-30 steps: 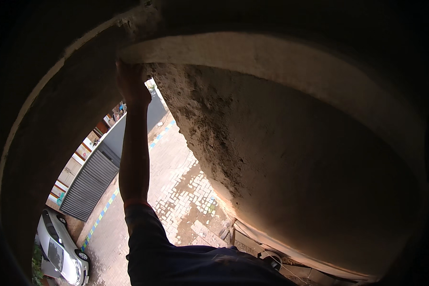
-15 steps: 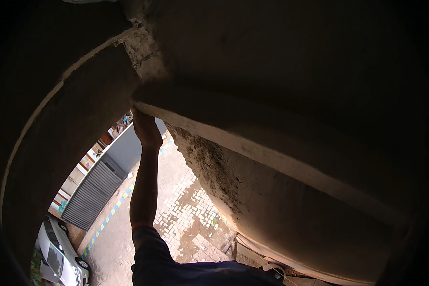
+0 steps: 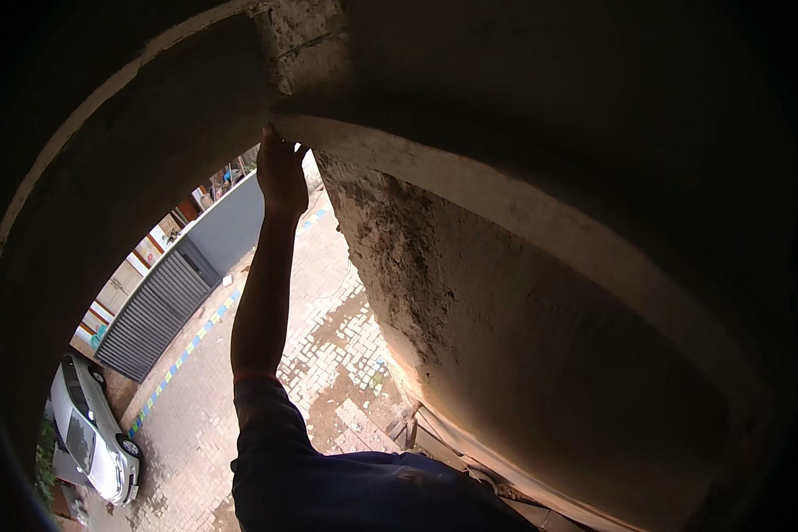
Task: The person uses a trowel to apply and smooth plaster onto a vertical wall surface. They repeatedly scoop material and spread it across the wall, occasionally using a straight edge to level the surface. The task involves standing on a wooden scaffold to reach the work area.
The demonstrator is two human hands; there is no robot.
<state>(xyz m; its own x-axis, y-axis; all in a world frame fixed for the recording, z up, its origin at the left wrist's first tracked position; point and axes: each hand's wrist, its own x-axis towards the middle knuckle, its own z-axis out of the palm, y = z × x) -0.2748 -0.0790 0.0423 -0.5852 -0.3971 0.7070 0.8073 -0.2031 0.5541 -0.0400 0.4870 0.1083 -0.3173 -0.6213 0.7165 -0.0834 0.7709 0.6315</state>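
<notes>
My left arm, in a dark blue sleeve, reaches up past the middle of the view. At its end my left hand (image 3: 284,177) is closed at the near-left end of a long pale bar (image 3: 470,182), its fingertips partly lost in shadow. The bar runs from there to the dark lower right, lying along a rough plastered wall (image 3: 505,266). It looks bowed in this wide view. What it is made of is too dark to tell. My right hand does not show; the bar's far end fades into darkness.
A dark overhead surface with a pale curved edge (image 3: 58,146) spans the upper left. Crumbly masonry (image 3: 306,44) marks the corner above my hand. Far below lie a paved yard (image 3: 191,426), a silver car (image 3: 93,430) and a grey ribbed gate (image 3: 160,310). Boards (image 3: 439,443) lie at the wall's foot.
The whole view has shifted, with the yard and car now further up and left. My left hand and the bar sit higher, and more of the rough wall shows below the bar.
</notes>
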